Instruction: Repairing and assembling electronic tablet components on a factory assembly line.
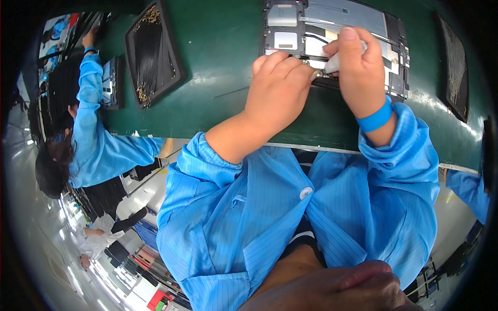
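An opened flat electronic device (345, 16), with silver panels and a black frame, lies on the green bench at the top right of centre. My right hand (359, 70) is closed around a small white tool (333, 64), its tapered end pointing at the device's near edge. A blue band circles that wrist. Beside it, my left hand (280, 85) rests at the same edge with its fingers curled and the thumb and fingertips close to the tool's end. What those fingers pinch, if anything, is too small to make out.
A black tray (179, 65) of thin black cables with gold-coloured ends stands at left on the green bench (218, 36). One loose dark cable (231, 93) lies left of my left hand. Another cable tray (451, 67) stands far right. A co-worker's blue sleeve (91, 78) reaches over a second device (110, 85).
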Demonstrator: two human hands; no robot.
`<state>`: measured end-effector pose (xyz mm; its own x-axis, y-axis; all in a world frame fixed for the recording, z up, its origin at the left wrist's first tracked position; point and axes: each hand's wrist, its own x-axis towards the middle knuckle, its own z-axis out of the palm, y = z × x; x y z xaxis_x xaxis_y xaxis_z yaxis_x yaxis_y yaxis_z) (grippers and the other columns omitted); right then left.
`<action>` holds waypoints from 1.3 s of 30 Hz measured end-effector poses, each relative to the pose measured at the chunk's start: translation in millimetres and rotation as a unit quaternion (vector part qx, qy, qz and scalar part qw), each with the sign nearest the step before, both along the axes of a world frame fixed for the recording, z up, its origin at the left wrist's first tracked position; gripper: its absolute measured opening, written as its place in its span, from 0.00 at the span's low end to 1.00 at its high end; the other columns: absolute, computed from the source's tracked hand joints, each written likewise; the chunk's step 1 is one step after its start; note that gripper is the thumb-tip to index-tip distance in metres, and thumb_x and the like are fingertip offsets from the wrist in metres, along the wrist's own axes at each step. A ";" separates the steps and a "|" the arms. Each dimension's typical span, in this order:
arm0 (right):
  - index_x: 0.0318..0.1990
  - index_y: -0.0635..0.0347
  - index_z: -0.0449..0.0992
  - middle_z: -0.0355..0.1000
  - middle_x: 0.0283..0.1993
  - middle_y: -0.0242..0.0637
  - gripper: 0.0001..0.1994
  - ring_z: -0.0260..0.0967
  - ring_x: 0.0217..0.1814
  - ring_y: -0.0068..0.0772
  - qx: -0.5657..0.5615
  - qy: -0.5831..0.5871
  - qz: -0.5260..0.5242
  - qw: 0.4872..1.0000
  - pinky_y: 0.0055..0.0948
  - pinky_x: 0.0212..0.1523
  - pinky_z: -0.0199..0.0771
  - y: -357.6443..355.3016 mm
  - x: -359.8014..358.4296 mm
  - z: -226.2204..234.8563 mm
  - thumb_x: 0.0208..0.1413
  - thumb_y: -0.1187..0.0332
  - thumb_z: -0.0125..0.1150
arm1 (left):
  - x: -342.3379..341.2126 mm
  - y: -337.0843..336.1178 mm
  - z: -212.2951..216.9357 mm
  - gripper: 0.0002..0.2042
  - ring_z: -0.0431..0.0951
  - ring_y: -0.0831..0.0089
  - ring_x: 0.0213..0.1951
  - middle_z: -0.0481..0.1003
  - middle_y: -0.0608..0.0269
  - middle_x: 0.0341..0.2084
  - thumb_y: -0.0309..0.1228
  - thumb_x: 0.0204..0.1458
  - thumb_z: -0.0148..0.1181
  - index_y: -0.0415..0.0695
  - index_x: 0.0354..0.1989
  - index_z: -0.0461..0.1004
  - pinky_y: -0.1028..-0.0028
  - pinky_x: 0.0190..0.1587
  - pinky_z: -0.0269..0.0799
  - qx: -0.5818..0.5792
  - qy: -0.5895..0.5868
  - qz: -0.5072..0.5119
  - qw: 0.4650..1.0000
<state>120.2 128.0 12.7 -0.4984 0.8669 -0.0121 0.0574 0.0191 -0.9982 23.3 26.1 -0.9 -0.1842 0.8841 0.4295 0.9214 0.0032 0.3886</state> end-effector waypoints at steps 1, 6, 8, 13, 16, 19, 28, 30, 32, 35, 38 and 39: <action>0.39 0.65 0.64 0.70 0.27 0.39 0.19 0.67 0.28 0.23 -0.001 0.002 0.004 1.000 0.22 0.29 0.66 0.6 1.3 0.3 0.50 0.56 0.48 | -0.4 -0.1 -0.7 0.07 0.67 0.64 0.34 0.70 0.66 0.24 0.24 0.34 0.56 0.45 0.25 0.70 0.67 0.38 0.57 -0.001 0.002 0.004 1.000; 0.40 0.64 0.63 0.69 0.28 0.36 0.20 0.64 0.24 0.20 0.009 0.036 -0.009 0.999 0.18 0.25 0.65 -0.7 5.7 2.8 0.52 0.54 0.45 | 0.7 -0.3 -2.3 0.06 0.67 0.64 0.34 0.70 0.66 0.24 0.26 0.35 0.56 0.46 0.25 0.70 0.67 0.38 0.58 0.026 -0.001 -0.002 1.000; 0.40 0.64 0.62 0.69 0.28 0.36 0.20 0.64 0.24 0.19 -0.012 0.052 -0.014 0.998 0.17 0.25 0.65 -1.9 6.8 3.7 0.52 0.53 0.44 | -0.6 -0.6 -4.3 0.05 0.67 0.64 0.34 0.69 0.65 0.24 0.26 0.36 0.56 0.46 0.25 0.70 0.67 0.38 0.58 0.038 -0.001 0.002 0.999; 0.42 0.66 0.60 0.68 0.28 0.37 0.22 0.65 0.23 0.20 0.008 0.076 -0.028 0.997 0.18 0.23 0.64 -1.0 11.0 -0.6 0.53 0.52 0.42 | -0.7 -0.5 -12.8 0.04 0.65 0.69 0.35 0.68 0.68 0.25 0.28 0.36 0.56 0.48 0.23 0.71 0.69 0.41 0.56 0.057 0.004 0.008 0.998; 0.42 0.66 0.60 0.68 0.28 0.37 0.22 0.65 0.23 0.21 0.009 0.082 -0.035 0.996 0.18 0.23 0.64 -2.7 9.6 -0.2 0.53 0.52 0.41 | -0.2 0.1 -11.8 0.04 0.65 0.69 0.35 0.68 0.68 0.25 0.28 0.36 0.56 0.48 0.23 0.71 0.68 0.41 0.56 0.058 0.005 0.010 0.998; 0.42 0.67 0.60 0.68 0.28 0.37 0.23 0.65 0.24 0.21 0.017 0.076 -0.033 0.996 0.17 0.23 0.64 -2.3 9.6 0.2 0.53 0.52 0.40 | -0.5 0.6 -10.6 0.04 0.65 0.69 0.35 0.69 0.69 0.25 0.28 0.36 0.56 0.48 0.23 0.71 0.68 0.41 0.56 0.064 0.007 0.011 0.998; 0.42 0.68 0.60 0.68 0.28 0.36 0.23 0.65 0.24 0.21 0.043 0.076 -0.026 0.996 0.17 0.24 0.64 -1.4 10.8 -3.3 0.53 0.52 0.40 | 0.1 -1.1 -5.1 0.04 0.67 0.65 0.35 0.70 0.64 0.25 0.29 0.40 0.56 0.45 0.25 0.71 0.67 0.41 0.58 0.041 -0.004 0.008 0.999; 0.43 0.68 0.60 0.68 0.28 0.36 0.23 0.65 0.24 0.20 0.037 0.076 -0.023 0.996 0.17 0.24 0.64 -1.6 10.9 -2.5 0.53 0.52 0.40 | -0.4 -1.4 -4.1 0.04 0.67 0.65 0.35 0.70 0.64 0.25 0.29 0.40 0.56 0.45 0.25 0.71 0.67 0.41 0.58 0.032 -0.004 0.001 0.999; 0.43 0.68 0.60 0.68 0.28 0.36 0.23 0.65 0.23 0.20 0.031 0.075 -0.020 0.997 0.17 0.24 0.64 -2.0 11.1 -2.0 0.53 0.53 0.40 | -0.9 -1.8 -3.2 0.04 0.67 0.65 0.35 0.70 0.64 0.24 0.28 0.39 0.56 0.45 0.25 0.71 0.67 0.40 0.58 0.028 -0.004 -0.001 1.000; 0.43 0.68 0.59 0.68 0.27 0.36 0.23 0.65 0.24 0.20 0.034 0.076 -0.020 0.996 0.17 0.24 0.64 -3.0 10.6 -1.2 0.53 0.53 0.41 | -1.0 -0.9 -2.7 0.04 0.67 0.65 0.34 0.70 0.64 0.24 0.28 0.39 0.56 0.45 0.25 0.71 0.67 0.40 0.58 0.024 -0.001 -0.004 1.000; 0.43 0.68 0.59 0.68 0.27 0.35 0.22 0.64 0.24 0.19 0.032 0.082 -0.025 0.996 0.17 0.25 0.64 -4.1 9.7 -3.4 0.53 0.54 0.42 | -1.1 -0.3 -2.4 0.04 0.68 0.65 0.33 0.70 0.64 0.23 0.28 0.38 0.56 0.45 0.25 0.71 0.67 0.39 0.58 0.027 0.004 -0.003 1.000; 0.43 0.67 0.59 0.69 0.28 0.35 0.22 0.63 0.24 0.18 0.041 0.076 -0.021 0.996 0.16 0.25 0.65 -3.9 9.5 -4.6 0.53 0.54 0.43 | -0.9 -0.2 -2.2 0.04 0.68 0.65 0.33 0.70 0.64 0.23 0.28 0.38 0.56 0.45 0.25 0.71 0.67 0.39 0.58 0.030 0.005 -0.002 1.000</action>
<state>129.7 124.1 8.1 -0.4529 0.8817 0.1325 -0.0922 0.1015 -0.9906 22.4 25.9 -3.1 -0.1755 0.8577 0.4832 0.9254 -0.0238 0.3783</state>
